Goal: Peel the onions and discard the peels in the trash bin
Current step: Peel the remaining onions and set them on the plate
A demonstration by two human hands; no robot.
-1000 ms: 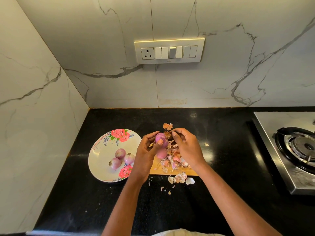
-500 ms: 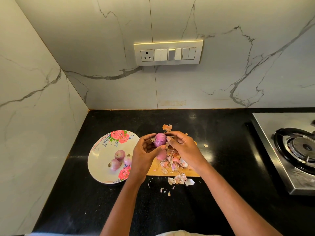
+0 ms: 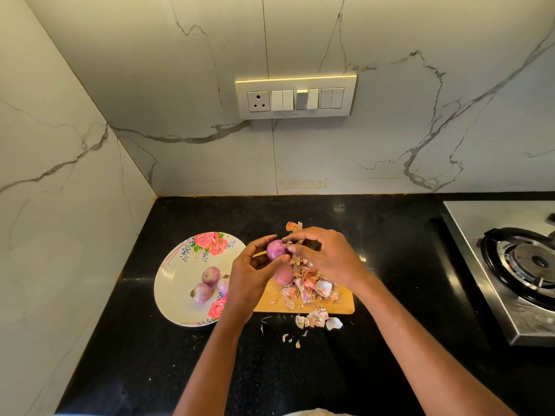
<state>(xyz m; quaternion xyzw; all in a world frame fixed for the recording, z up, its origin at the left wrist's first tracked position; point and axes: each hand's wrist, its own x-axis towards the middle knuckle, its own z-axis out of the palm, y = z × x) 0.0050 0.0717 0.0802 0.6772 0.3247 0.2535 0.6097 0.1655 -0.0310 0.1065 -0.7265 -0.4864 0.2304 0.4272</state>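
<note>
Black counter ran along a white wall. Above a wooden board, the left hand held a small purple onion. The right hand pinched at its top, maybe on a bit of skin. Peels lay piled on the board beside another onion. Three more onions sat on a flowered plate.

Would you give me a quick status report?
Left hand holds onion; right hand pinches its skin. Peels heaped on board. No bin in view.
</note>
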